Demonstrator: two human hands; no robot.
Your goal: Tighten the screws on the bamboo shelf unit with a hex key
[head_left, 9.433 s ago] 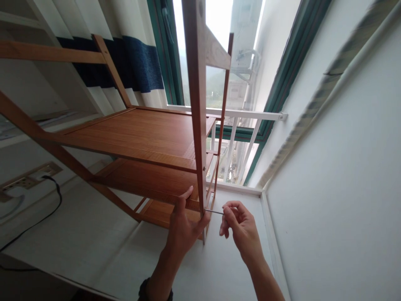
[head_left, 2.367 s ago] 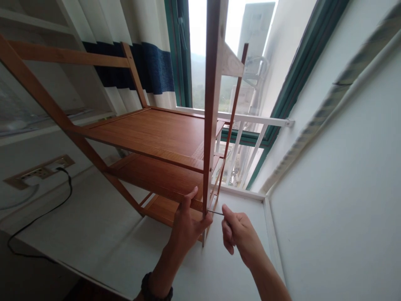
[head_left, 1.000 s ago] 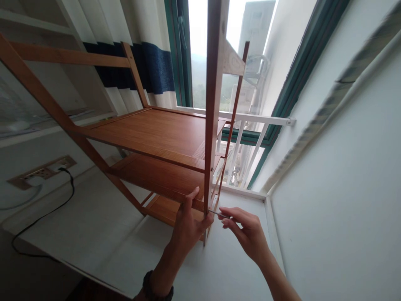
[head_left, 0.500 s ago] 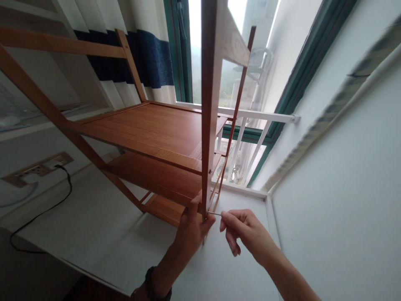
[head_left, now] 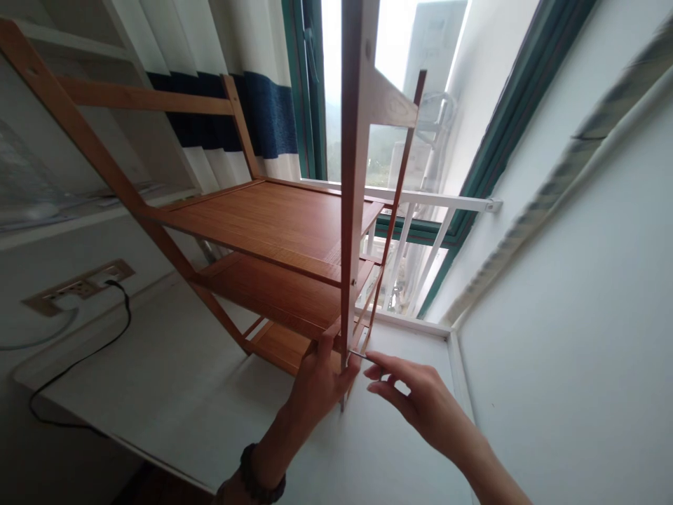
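A wooden shelf rack (head_left: 273, 231) with three brown boards stands on a white surface (head_left: 173, 379) by a window. My left hand (head_left: 320, 382) is wrapped round the foot of its near upright post (head_left: 351, 210). My right hand (head_left: 415, 396) pinches a thin metal hex key (head_left: 360, 355) between thumb and fingertips. The key's tip sits in the side of that post, just above the lowest board. A dark band circles my left wrist.
A white wall (head_left: 568, 330) rises close on the right. Behind the rack are a green-framed window (head_left: 473, 161) with a white railing (head_left: 436, 202) and a blue-striped curtain (head_left: 252, 112). At the left, a black cable (head_left: 78, 361) runs from a wall socket strip (head_left: 78, 287).
My right fingers have stretched out along the hex key and the hand has dropped slightly. My left hand keeps its hold on the post. The view shifted a little to the left.
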